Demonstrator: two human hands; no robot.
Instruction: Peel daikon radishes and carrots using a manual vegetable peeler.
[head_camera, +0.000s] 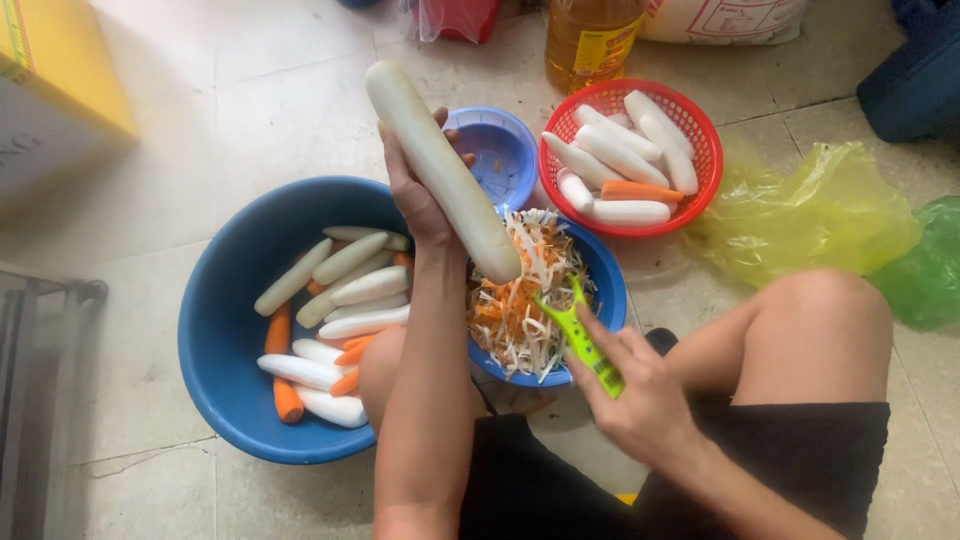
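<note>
- While the person sits on the tiled floor (250, 110), the left hand (415, 195) is wrapped around a long white radish (440, 170), fingers curled behind its middle, holding it tilted with the lower tip over the small blue bowl (608, 300).
- Right hand (640, 390) is closed on a green peeler (580, 335), pinching its handle, blade end pointing up toward the radish tip.
- That bowl is heaped with white and orange shreds (515, 300), right beneath the radish.
- My read: the radish is stiff and fairly heavy, and its peeled skin looks wet and slippery, so a full grip round the middle suits it better than a pinch at the end.
- Left of the arm, a big blue basin (215, 340) holds more white radishes and carrots (283, 365).
- Up top, a red basket (700, 130) carries peeled radishes and one carrot; a small blue strainer (505, 150) sits just beside it.
- Yellow plastic bag (810, 210) lies crumpled to the right.
</note>
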